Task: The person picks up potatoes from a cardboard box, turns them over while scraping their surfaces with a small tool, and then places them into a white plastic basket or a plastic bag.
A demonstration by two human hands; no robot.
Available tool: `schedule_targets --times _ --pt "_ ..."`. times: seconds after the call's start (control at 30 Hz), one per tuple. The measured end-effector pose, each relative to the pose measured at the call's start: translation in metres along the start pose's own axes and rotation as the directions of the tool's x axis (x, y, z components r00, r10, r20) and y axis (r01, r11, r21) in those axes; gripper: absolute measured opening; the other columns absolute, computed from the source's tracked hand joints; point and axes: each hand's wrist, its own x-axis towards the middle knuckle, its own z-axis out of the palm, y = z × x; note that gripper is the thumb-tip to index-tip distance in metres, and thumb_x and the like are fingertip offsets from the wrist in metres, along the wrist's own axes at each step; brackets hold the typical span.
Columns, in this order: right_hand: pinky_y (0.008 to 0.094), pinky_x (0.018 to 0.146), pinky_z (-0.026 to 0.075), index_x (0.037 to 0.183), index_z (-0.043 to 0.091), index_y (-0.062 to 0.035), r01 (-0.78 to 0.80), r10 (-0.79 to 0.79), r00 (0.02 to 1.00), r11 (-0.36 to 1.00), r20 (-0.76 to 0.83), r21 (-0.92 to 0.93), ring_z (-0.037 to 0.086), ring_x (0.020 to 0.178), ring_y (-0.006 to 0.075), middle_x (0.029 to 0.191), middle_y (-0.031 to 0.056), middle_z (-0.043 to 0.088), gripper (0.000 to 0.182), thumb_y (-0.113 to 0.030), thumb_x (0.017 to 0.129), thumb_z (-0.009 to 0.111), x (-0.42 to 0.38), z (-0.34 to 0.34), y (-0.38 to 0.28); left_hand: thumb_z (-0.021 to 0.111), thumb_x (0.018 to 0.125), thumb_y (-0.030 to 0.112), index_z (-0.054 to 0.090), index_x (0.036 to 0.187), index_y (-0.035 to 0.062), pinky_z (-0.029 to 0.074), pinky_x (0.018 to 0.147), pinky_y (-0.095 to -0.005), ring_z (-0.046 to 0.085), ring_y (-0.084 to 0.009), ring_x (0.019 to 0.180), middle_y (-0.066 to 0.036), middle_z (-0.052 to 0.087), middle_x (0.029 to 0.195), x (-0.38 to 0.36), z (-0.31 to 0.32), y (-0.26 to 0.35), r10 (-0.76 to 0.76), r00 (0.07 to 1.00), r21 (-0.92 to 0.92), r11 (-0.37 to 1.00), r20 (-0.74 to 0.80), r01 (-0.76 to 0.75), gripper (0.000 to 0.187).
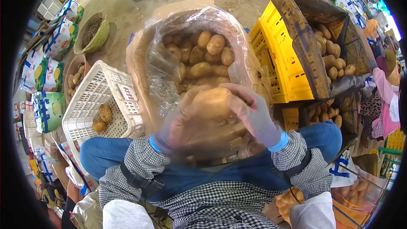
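Looks like a potato sorting and packing shed, to judge by the bare, dirty floor [123,21], the plastic-lined box [151,80] full of potatoes [201,70], the dark-lined yellow crate [282,59] holding more, the white slatted basket [121,78], and the printed packs [59,38] crowding the left side. Seems a shared workplace, with a pink-clad person [383,87] at far right.

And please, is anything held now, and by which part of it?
A large, oval, pale-brown potato is held between the left hand and right hand, by its opposite sides; exact contact on the left is blurred.
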Motion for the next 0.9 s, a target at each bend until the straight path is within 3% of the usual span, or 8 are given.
schedule_targets --times 0.1,0.27,0.37,0.47,0.53,0.6,0.7,0.9 --pt "0.0275 0.091 0.047 0.127 0.058 0.0002 -0.164 0.163 0.986 0.936 0.029 0.311 0.059 0.101 0.0125 0.111 0.0033 0.063 0.043 -0.033 0.100 0.053 -0.002 -0.004 0.005 0.066 0.090 0.034 0.031 0.144 0.0138 0.051 0.094 -0.0369 0.054 -0.0281 0.120 -0.012 0.041 0.140 0.000 -0.004 0.001 -0.018 1.000 0.122 0.992 -0.008 0.019 0.068" --pt "0.0262 0.088 0.048 0.119 0.061 0.0015 -0.311 0.304 0.950 0.898 0.073 0.310 0.059 0.100 0.0114 0.109 0.0057 0.065 0.046 -0.038 0.101 0.049 0.001 0.001 -0.011 0.067 0.090 0.027 0.033 0.144 0.0123 0.043 0.103 -0.0418 0.052 -0.0252 0.122 -0.011 0.042 0.139 -0.003 -0.005 0.003 0.061 0.998 0.310 0.949 -0.001 -0.058 0.066" --pt "0.0262 0.088 0.049 0.123 0.058 0.0016 -0.360 0.360 0.930 0.855 0.073 0.373 0.061 0.099 0.0121 0.108 0.0068 0.066 0.048 -0.040 0.102 0.046 -0.001 0.001 -0.005 0.071 0.087 0.016 0.034 0.143 0.0093 0.043 0.104 -0.0421 0.048 -0.0246 0.127 -0.011 0.041 0.141 -0.004 0.000 0.002 0.080 0.997 0.255 0.963 0.022 -0.083 0.068" --pt "0.0272 0.087 0.050 0.131 0.051 0.0009 -0.404 0.372 0.915 0.832 0.158 0.380 0.062 0.100 0.0140 0.109 0.0080 0.065 0.049 -0.038 0.103 0.043 -0.009 -0.004 0.024 0.074 0.081 0.005 0.032 0.145 0.0063 0.041 0.107 -0.0404 0.046 -0.0229 0.129 -0.011 0.042 0.142 -0.002 -0.006 -0.002 0.186 0.982 0.504 0.846 0.032 -0.177 0.076" --pt "0.0287 0.088 0.050 0.135 0.047 0.0005 -0.434 0.355 0.901 0.756 0.249 0.490 0.061 0.103 0.0158 0.113 0.0091 0.063 0.049 -0.035 0.102 0.044 -0.005 -0.002 0.014 0.074 0.079 0.001 0.031 0.146 0.0049 0.039 0.108 -0.0381 0.045 -0.0216 0.130 -0.010 0.042 0.142 -0.002 -0.005 0.000 0.253 0.962 0.522 0.810 0.099 -0.267 0.080" --pt "0.0306 0.090 0.050 0.138 0.044 0.0001 -0.448 0.309 0.893 0.549 0.327 0.706 0.060 0.108 0.0180 0.118 0.0104 0.061 0.051 -0.033 0.099 0.048 -0.001 -0.002 -0.015 0.074 0.078 -0.002 0.029 0.147 0.0041 0.039 0.108 -0.0360 0.045 -0.0207 0.130 -0.010 0.043 0.142 -0.001 -0.005 0.000 0.309 0.947 0.563 0.768 0.094 -0.306 0.082" --pt "0.0334 0.098 0.046 0.139 0.043 0.0002 -0.379 0.298 0.925 0.749 0.234 0.544 0.054 0.119 0.0199 0.130 0.0114 0.054 0.057 -0.030 0.092 0.057 0.003 0.001 -0.027 0.072 0.081 -0.002 0.028 0.148 0.0036 0.038 0.108 -0.0339 0.047 -0.0201 0.129 -0.009 0.046 0.139 0.000 -0.005 0.001 0.316 0.949 0.608 0.751 0.010 -0.257 0.080" --pt "0.0354 0.107 0.037 0.142 0.038 0.0020 -0.351 0.275 0.936 0.653 0.222 0.671 0.045 0.128 0.0227 0.137 0.0136 0.047 0.069 -0.023 0.084 0.067 0.002 0.005 -0.022 0.064 0.091 0.009 0.032 0.146 0.0030 0.044 0.103 -0.0333 0.051 -0.0195 0.124 -0.010 0.051 0.135 -0.005 -0.009 0.010 0.248 0.968 0.572 0.798 -0.029 -0.187 0.064"
